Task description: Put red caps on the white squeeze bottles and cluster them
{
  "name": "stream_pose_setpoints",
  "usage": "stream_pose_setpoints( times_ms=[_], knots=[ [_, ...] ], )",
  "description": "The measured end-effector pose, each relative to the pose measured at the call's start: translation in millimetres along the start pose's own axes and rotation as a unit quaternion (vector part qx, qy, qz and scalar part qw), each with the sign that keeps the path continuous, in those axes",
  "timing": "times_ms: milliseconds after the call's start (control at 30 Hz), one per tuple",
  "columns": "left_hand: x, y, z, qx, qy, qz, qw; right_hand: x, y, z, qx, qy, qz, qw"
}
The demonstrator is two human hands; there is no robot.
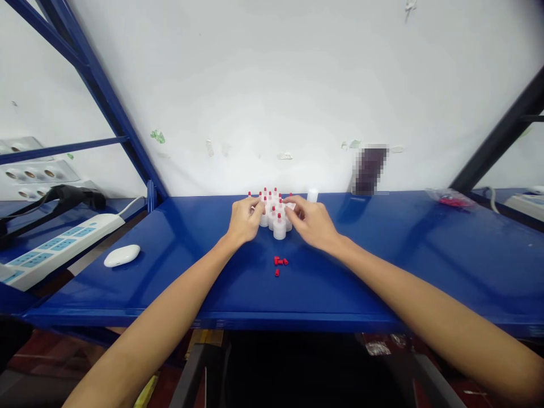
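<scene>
Head view, frame centre: left hand [245,220] and right hand [312,222] are cupping the red-capped white bottles [274,212], fingers loosely curled; loose red caps [279,263] are lying just below.

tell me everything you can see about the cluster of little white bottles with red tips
The cluster of small bottles stands upright on the blue shelf, close to the white wall. Each looks like translucent white plastic with a narrow red tip. They are packed tightly together. The left hand and right hand touch the group from either side. An uncapped white bottle stands apart behind.
</scene>
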State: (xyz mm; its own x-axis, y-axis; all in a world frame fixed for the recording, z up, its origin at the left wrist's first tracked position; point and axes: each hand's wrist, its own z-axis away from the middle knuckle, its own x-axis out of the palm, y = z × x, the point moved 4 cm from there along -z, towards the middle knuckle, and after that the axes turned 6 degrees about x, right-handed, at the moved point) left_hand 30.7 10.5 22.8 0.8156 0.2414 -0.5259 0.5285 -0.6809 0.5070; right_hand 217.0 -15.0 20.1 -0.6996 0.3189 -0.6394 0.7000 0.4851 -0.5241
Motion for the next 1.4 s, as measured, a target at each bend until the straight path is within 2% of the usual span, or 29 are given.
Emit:
stream_pose_setpoints(
  times_ms=[100,133,167,267,333,433,567,733,833,900,967,1033,1133,1267,1400],
  knots=[
    [1.6,1.5,0.2,0.006,0.001,-0.022,1.0,-15.5,29.6,-11.5,0.028,0.116,0.035,0.992],
    [1.7,1.3,0.2,0.003,0.0,-0.025,1.0,-18.7,42.9,-15.5,0.044,0.133,0.069,0.988],
    [1.6,1.0,0.3,-0.002,-0.001,-0.026,1.0,-19.9,57.0,-19.4,0.064,0.127,0.107,0.984],
    [1.3,1.6,0.5,-0.004,-0.011,-0.019,1.0,-11.9,94.2,-27.8,0.11,0.009,0.189,0.976],
    [1.5,3.7,0.3,0.014,-0.021,-0.014,1.0,-5.2,107.4,-29.8,0.12,-0.053,0.211,0.969],
    [2.8,3.2,-0.1,0.009,-0.04,-0.034,0.999,-0.1,110.4,-30.4,0.112,-0.088,0.215,0.966],
    [4.1,-3.3,-0.5,-0.045,-0.046,-0.046,0.997,-5.4,106.2,-28.3,0.1,-0.046,0.181,0.977],
    [4.2,-5.0,0.8,-0.055,-0.025,0.009,0.998,-7.8,108.3,-27.8,0.085,-0.023,0.135,0.987],
    [4.6,0.0,3.4,-0.041,-0.019,0.054,0.998,-14.5,91.0,-29.2,0.063,0.057,0.056,0.995],
    [5.7,6.5,5.3,-0.027,-0.022,0.115,0.993,-21.3,62.6,-24.7,0.005,0.128,-0.028,0.991],
    [7.9,14.3,7.0,-0.015,-0.037,0.181,0.983,-24.1,26.4,-14.5,-0.062,0.164,-0.077,0.982],
    [10.9,21.9,8.3,-0.009,-0.058,0.233,0.971,-21.1,-7.9,-1.0,-0.109,0.168,-0.099,0.975],
    [13.7,29.4,9.3,-0.005,-0.066,0.278,0.958,-6.6,-42.2,17.1,-0.174,0.115,-0.134,0.969],
    [14.3,28.8,8.7,-0.009,-0.053,0.32,0.946,11.4,-46.9,24.6,-0.175,0.07,-0.149,0.971],
    [15.9,23.8,6.4,-0.014,-0.05,0.311,0.949,14.6,-43.0,22.7,-0.173,0.062,-0.13,0.974]
  ],
)
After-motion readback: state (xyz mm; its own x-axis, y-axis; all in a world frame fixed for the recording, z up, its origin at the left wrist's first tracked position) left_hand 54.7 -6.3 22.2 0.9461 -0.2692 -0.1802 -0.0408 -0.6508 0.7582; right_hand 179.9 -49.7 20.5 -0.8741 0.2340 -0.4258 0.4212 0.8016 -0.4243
